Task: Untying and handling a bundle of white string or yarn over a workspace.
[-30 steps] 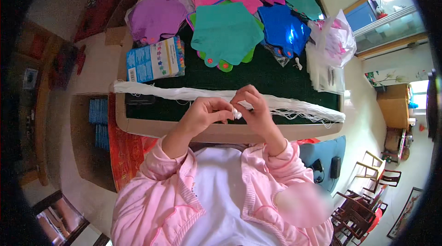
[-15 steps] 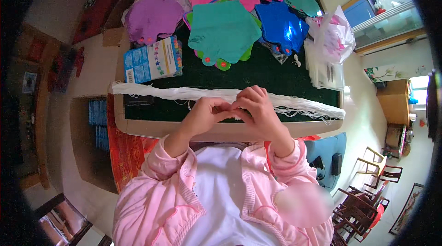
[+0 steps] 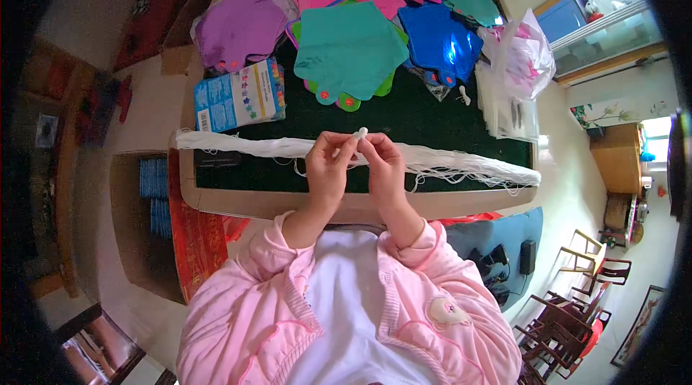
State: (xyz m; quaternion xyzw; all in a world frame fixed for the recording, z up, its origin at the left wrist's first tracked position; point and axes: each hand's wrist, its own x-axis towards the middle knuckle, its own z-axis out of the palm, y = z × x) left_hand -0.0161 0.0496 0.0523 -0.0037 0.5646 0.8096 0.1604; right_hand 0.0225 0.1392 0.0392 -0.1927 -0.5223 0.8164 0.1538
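Observation:
Both hands meet at the middle of the table's near side, above a long bundle of white string that stretches from left to right. My left hand pinches a small coil of white string between thumb and fingers. From the other side my right hand pinches the same small coil, fingertips almost touching the left ones. The coil's top pokes up above the fingertips; its lower part is hidden by them. Beyond the hands lies a stack of teal and green flower-shaped felt pieces.
Purple, pink and blue felt pieces cover the far side. A printed blue-and-white package lies left. Clear plastic bags and a white bag sit right. Another small white string coil rests near the blue pieces.
My right hand has moved left and turned, its fingers now upright beside the left hand's. The small white coil now shows above the fingertips, raised a little from before.

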